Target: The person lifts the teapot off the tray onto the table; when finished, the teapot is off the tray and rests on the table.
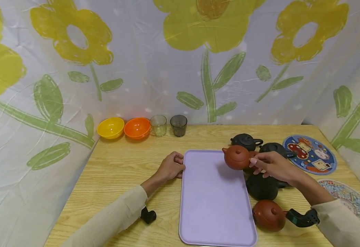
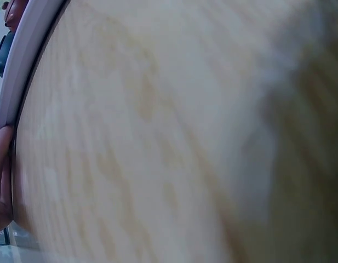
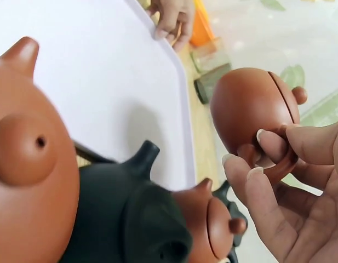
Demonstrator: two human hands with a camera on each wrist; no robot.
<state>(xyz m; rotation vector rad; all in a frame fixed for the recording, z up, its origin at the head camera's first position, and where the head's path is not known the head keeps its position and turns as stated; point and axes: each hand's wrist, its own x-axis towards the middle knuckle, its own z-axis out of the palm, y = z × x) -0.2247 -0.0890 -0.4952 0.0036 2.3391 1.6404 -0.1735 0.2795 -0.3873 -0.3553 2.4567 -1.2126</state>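
Observation:
My right hand [image 1: 274,166] pinches the handle of a reddish-brown clay teapot [image 1: 236,157], held up over the upper right part of a lilac rectangular tray [image 1: 214,206]. In the right wrist view, fingers and thumb close round this teapot's [image 3: 248,107] handle, lid on. At the tray's left edge, my left hand [image 1: 171,166] grips the rim; its wrist view catches only part of the fingers [image 2: 1,170]. Along the tray's right side stand a black teapot [image 1: 261,188] and a brown teapot [image 1: 269,216]. Another brown teapot [image 3: 204,224] is partly hidden behind my right hand in the head view.
Two more black teapots [image 1: 244,141] stand at the back right. Beyond them lie a blue round mat [image 1: 317,152] and a patterned mat [image 1: 353,197]. At the back left are a yellow bowl [image 1: 110,128], an orange bowl [image 1: 137,129], a greenish glass [image 1: 158,125] and a dark glass [image 1: 178,126].

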